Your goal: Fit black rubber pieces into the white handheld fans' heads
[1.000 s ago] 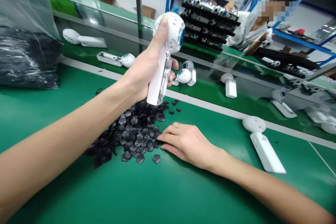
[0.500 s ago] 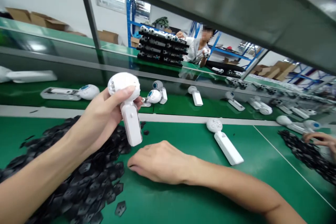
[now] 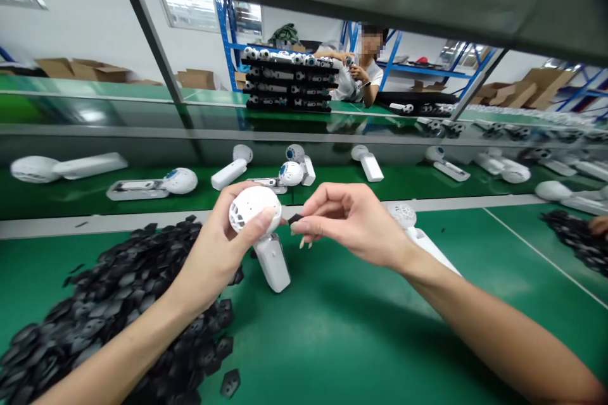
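My left hand (image 3: 228, 228) is closed around the round head of a white handheld fan (image 3: 274, 266), thumb across its face, the handle slanting down toward the bench. Just right of that head, my right hand (image 3: 346, 218) pinches a small black pentagon piece (image 3: 295, 220) between thumb and fingertips. The piece is close beside the head; whether they touch I cannot tell. A big heap of black pentagon pieces (image 3: 128, 304) lies under and left of my left forearm. Behind my right wrist, another white fan (image 3: 403, 215) rests on the green bench, partly hidden.
Several white fans, among them one with a blue centre (image 3: 180, 181), lie along the green conveyor (image 3: 327, 193) beyond the pale edge strip. At far right a co-worker's hand (image 3: 598, 226) is by a second black heap (image 3: 577, 243). Stacked black trays (image 3: 289, 85) and another person (image 3: 363, 69) are across the line.
My right hand has risen from the bench to the fan's head and now shows a black pentagon piece in its pinch. My left hand has brought the fan lower and to the right.
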Tool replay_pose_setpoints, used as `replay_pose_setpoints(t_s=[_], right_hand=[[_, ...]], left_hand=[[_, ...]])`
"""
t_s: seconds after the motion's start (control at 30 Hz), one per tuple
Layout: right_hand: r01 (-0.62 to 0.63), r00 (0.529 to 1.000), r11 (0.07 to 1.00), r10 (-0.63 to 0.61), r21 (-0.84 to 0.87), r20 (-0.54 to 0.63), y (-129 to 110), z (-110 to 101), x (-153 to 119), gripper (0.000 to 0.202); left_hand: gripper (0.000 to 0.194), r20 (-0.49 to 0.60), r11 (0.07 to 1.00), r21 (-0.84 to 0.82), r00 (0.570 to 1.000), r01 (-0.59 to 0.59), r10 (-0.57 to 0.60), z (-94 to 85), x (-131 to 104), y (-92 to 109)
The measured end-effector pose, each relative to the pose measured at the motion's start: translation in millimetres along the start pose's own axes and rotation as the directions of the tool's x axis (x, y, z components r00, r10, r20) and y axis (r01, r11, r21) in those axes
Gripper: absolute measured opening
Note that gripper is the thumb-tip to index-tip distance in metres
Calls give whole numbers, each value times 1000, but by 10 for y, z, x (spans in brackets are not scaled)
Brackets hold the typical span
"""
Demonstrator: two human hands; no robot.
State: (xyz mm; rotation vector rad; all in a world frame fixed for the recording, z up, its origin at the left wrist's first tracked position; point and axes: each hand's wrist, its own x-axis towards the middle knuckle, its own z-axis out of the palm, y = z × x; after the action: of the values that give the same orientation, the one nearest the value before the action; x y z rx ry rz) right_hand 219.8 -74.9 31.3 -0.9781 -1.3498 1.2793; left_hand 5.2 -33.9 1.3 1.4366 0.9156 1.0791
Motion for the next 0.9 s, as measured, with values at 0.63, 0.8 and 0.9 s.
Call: replay_pose_setpoints(t_s=[0.63, 0.8, 0.9], right_hand=[[97, 989, 991, -86, -87, 124, -64, 176, -146, 15], [71, 996, 988, -63, -135, 59, -184, -49, -109, 16], [18, 997, 987, -7, -160, 74, -113, -47, -104, 14]], left_hand=[[36, -157, 949, 260, 962, -180, 226, 142, -158, 119], [35, -82, 936, 292, 970, -198, 231, 203, -213, 160], [33, -36, 941, 277, 977, -195, 213, 250, -239, 191]])
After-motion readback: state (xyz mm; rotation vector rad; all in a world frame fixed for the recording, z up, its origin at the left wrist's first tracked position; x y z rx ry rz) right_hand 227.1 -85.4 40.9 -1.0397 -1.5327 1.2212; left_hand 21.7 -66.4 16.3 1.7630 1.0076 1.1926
